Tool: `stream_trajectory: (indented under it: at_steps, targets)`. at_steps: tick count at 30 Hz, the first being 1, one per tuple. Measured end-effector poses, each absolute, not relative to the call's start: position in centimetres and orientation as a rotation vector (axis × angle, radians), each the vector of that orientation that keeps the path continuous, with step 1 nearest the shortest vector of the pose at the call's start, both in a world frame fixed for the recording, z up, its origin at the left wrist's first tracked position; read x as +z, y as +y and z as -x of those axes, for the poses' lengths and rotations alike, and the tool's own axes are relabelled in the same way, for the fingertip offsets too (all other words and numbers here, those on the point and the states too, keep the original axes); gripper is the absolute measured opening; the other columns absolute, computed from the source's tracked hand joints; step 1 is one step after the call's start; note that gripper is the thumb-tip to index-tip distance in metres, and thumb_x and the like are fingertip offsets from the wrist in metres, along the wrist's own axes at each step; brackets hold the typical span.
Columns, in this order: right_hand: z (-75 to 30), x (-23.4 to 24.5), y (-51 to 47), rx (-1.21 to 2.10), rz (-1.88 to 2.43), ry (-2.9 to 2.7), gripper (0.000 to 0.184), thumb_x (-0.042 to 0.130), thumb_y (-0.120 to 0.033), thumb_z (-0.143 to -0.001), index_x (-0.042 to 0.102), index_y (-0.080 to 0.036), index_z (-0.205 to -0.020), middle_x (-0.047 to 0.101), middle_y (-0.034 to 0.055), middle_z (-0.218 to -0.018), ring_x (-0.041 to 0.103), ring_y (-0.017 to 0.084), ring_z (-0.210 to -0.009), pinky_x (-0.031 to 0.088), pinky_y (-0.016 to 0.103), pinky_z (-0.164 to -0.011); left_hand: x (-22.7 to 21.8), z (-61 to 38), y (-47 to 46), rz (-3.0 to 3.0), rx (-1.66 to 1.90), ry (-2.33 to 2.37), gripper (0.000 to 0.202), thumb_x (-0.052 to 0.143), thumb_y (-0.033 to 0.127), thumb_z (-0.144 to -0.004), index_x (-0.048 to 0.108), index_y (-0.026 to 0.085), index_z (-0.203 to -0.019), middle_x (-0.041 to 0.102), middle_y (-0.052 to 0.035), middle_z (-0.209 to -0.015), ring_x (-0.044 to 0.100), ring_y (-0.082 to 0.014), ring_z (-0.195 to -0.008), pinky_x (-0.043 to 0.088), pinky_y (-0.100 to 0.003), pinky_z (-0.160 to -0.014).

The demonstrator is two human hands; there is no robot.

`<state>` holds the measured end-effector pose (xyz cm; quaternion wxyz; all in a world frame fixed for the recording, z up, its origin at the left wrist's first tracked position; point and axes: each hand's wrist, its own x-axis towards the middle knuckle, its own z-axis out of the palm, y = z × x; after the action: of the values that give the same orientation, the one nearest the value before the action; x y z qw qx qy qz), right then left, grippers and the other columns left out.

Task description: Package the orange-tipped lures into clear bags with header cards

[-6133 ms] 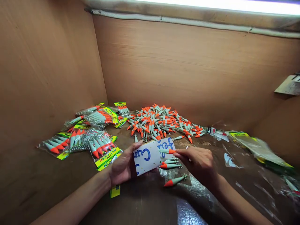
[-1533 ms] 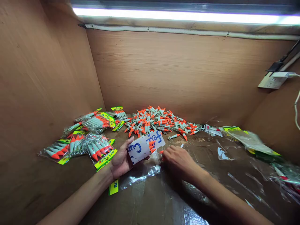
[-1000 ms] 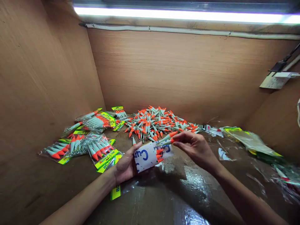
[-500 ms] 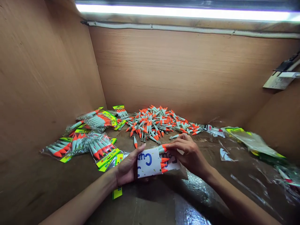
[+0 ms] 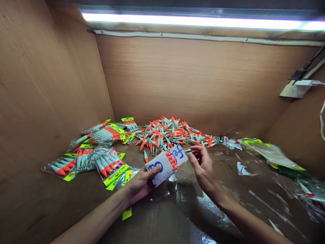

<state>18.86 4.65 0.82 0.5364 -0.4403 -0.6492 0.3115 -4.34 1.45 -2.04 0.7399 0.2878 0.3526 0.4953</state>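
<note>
My left hand (image 5: 143, 184) grips a white card sleeve (image 5: 161, 171) with blue lettering, its thumb across the front. The sleeve is tilted up to the right. A row of orange-tipped fishing lures (image 5: 172, 160) pokes out of its open end, in front of a lettered card flap (image 5: 180, 156). My right hand (image 5: 203, 166) is just right of the flap, fingers loosely bent and apart, with nothing seen in them. Whether its thumb touches the flap's edge I cannot tell. Behind the sleeve lies a heap of loose white-and-orange lures (image 5: 162, 134).
Packed bags of lures (image 5: 109, 162) with yellow-green headers are piled at the left. Flat clear bags (image 5: 274, 154) lie at the right, near plastic scraps (image 5: 245, 168). Wooden walls enclose the bench; a power strip (image 5: 294, 88) hangs at the right under a tube light (image 5: 193, 22).
My right hand has let go of the lure at the sleeve's opening and drawn slightly right. My left hand has tilted the sleeve upward, and its thumb now lies on the front.
</note>
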Motion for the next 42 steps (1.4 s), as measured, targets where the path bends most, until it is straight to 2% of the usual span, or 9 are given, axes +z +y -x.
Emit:
stream_trajectory:
  at_steps: [4,8,13,16,19,25,31,37,42]
  targets:
    - [-16.6,-1.1,3.4,1.379,0.919,-1.362,0.06,0.07,-0.055,-0.082,0.053,-0.02,-0.126,0.066,0.01,-0.112,0.066,0.022,-0.091,0.053,0.032,-0.075,-2.5,3.6,1.1,-0.643,1.174,0.725,0.043,0.078,0.025,-0.084,0.065,0.014,-0.123,0.074,-0.0129,-0.113,0.072,-0.0253,-0.098,0.057,-0.036,-0.09]
    - [-16.0,-1.4,2.7,1.501,0.91,-1.365,0.046,0.076,-0.053,-0.077,0.069,-0.014,-0.099,0.073,0.0087,-0.094,0.067,0.024,-0.087,0.051,0.033,-0.078,-2.4,3.2,0.4,-0.777,1.086,0.636,0.04,0.075,0.029,-0.087,0.065,0.014,-0.122,0.071,-0.0139,-0.117,0.068,-0.0248,-0.104,0.053,-0.033,-0.092]
    - [-18.1,-0.4,4.7,1.527,0.911,-1.485,0.04,0.08,-0.05,-0.074,0.073,-0.012,-0.082,0.072,0.0046,-0.079,0.06,0.016,-0.068,0.043,0.026,-0.061,-2.0,3.7,0.6,-1.067,1.006,0.789,0.046,0.078,0.037,-0.082,0.067,0.014,-0.12,0.074,-0.014,-0.108,0.071,-0.0234,-0.084,0.055,-0.029,-0.07]
    - [-18.3,-0.7,5.3,1.565,0.914,-1.385,0.045,0.08,-0.05,-0.075,0.071,-0.015,-0.102,0.074,0.0063,-0.092,0.065,0.018,-0.078,0.047,0.025,-0.064,-2.2,3.1,0.7,-1.141,1.021,0.91,0.049,0.081,0.041,-0.078,0.069,0.014,-0.117,0.074,-0.0144,-0.107,0.072,-0.0253,-0.08,0.055,-0.029,-0.065]
    - [-17.0,-1.9,4.1,1.63,0.884,-1.192,0.058,0.076,-0.053,-0.078,0.061,-0.021,-0.124,0.073,0.009,-0.109,0.069,0.023,-0.093,0.054,0.033,-0.077,-2.3,1.9,0.5,-1.136,1.123,0.94,0.05,0.08,0.044,-0.077,0.07,0.014,-0.115,0.074,-0.0147,-0.11,0.071,-0.0274,-0.088,0.054,-0.032,-0.074]
    - [-18.4,-2.6,2.2,1.711,0.786,-1.194,0.055,0.083,-0.044,-0.073,0.061,-0.019,-0.117,0.073,0.0107,-0.112,0.071,0.028,-0.095,0.056,0.043,-0.086,-0.6,4.1,0.7,-1.522,1.035,1.044,0.044,0.07,0.05,-0.084,0.07,0.019,-0.115,0.072,-0.0103,-0.105,0.064,-0.0292,-0.096,0.047,-0.033,-0.082]
    - [-27.3,-1.5,3.0,1.723,0.887,-1.425,0.073,0.082,-0.038,-0.076,0.048,-0.022,-0.139,0.07,0.0113,-0.121,0.069,0.027,-0.106,0.053,0.043,-0.092,-1.1,9.2,1.6,-1.967,0.654,1.767,0.046,0.086,0.048,-0.056,0.071,0.023,-0.092,0.068,-0.0069,-0.092,0.06,-0.0301,-0.087,0.038,-0.03,-0.072]
    - [-29.8,-2.8,1.7,1.72,0.929,-1.451,0.055,0.077,-0.046,-0.078,0.065,-0.017,-0.124,0.074,0.0115,-0.112,0.071,0.028,-0.094,0.054,0.042,-0.085,-0.8,8.7,2.8,-1.909,0.437,1.667,0.023,0.078,0.041,-0.063,0.072,0.02,-0.07,0.069,-0.0033,-0.069,0.06,-0.0204,-0.063,0.031,-0.026,-0.057]
    - [-30.0,-2.2,1.2,1.753,0.887,-1.516,0.059,0.08,-0.048,-0.074,0.066,-0.019,-0.123,0.075,0.0091,-0.107,0.071,0.026,-0.092,0.055,0.038,-0.08,0.5,7.9,3.9,-1.9,0.343,1.506,0.029,0.073,0.045,-0.07,0.078,0.017,-0.072,0.07,-0.0032,-0.063,0.055,-0.0166,-0.055,0.031,-0.024,-0.053]
